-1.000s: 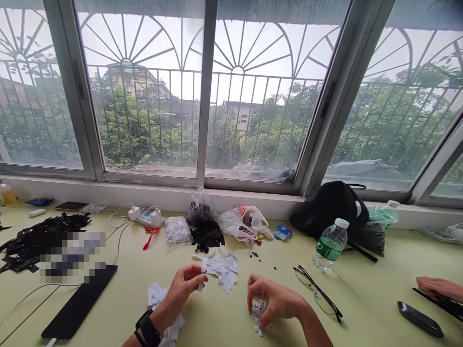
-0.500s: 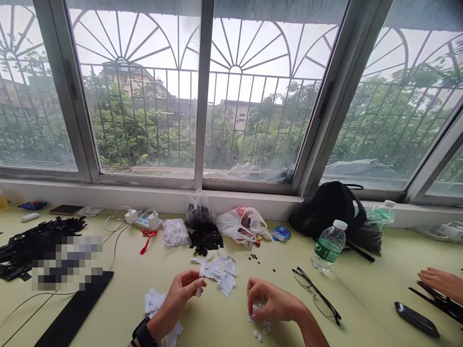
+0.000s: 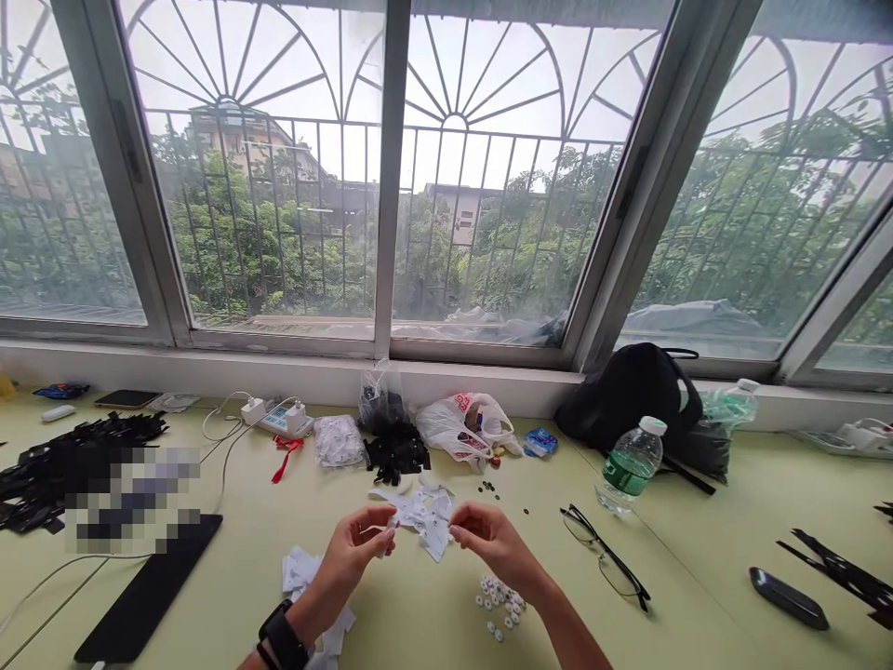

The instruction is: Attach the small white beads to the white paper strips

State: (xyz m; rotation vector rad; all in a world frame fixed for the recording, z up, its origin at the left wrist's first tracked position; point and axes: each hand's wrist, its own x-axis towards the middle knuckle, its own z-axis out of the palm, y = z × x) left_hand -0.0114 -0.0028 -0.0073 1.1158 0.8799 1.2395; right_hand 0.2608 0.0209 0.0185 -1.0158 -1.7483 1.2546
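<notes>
My left hand (image 3: 353, 547) pinches a narrow white tag (image 3: 382, 542) upright, just above the table. My right hand (image 3: 492, 544) reaches toward it, thumb and fingertips pinched together, and anything between them is too small to see. Below that hand lies a loose group of small white beads (image 3: 499, 603) with dark marks. A heap of white tags (image 3: 422, 516) sits between and beyond my hands. More white tags (image 3: 307, 582) lie under my left forearm.
Dark buttons (image 3: 488, 489) are scattered near a white plastic bag (image 3: 450, 428) and black strips (image 3: 397, 456). Eyeglasses (image 3: 606, 558) lie to the right, beyond them a water bottle (image 3: 630, 468). A black tablet (image 3: 150, 588) is at the left.
My right hand has moved off the beads, up and left toward my left hand, leaving them uncovered. The other person's hand has left the right edge.
</notes>
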